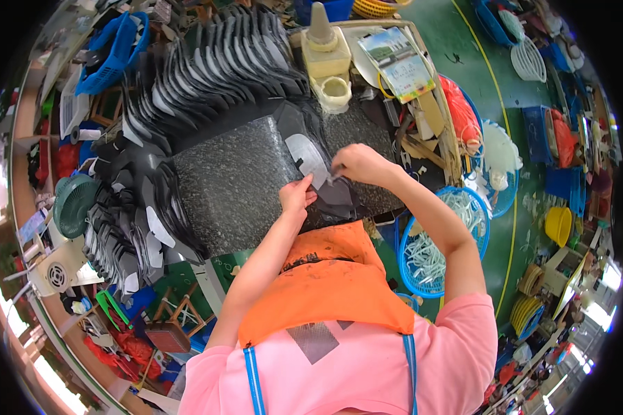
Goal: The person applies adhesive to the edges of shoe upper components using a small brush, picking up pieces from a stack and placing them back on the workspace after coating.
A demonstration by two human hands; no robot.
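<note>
A flat dark piece with a white patch (307, 158) lies at the right side of the speckled dark slab (232, 187), over a stack of similar dark pieces. My left hand (296, 196) pinches the lower left edge of this patched piece between thumb and fingers. Just to its right, my right hand (361, 164) is closed, fingertips bent down close to the patch's right edge. Something small and greyish shows by those fingertips; its kind is not clear. Above the stack stands an off-white pot (335, 92) crusted with dried matter.
Overlapping rows of dark curved pieces (214, 62) fill the far side, and more pieces (121, 235) lie at left. A blue basket (403, 257) of pale strips stands at right. A booklet (396, 63) and scraps lie on the far right tabletop.
</note>
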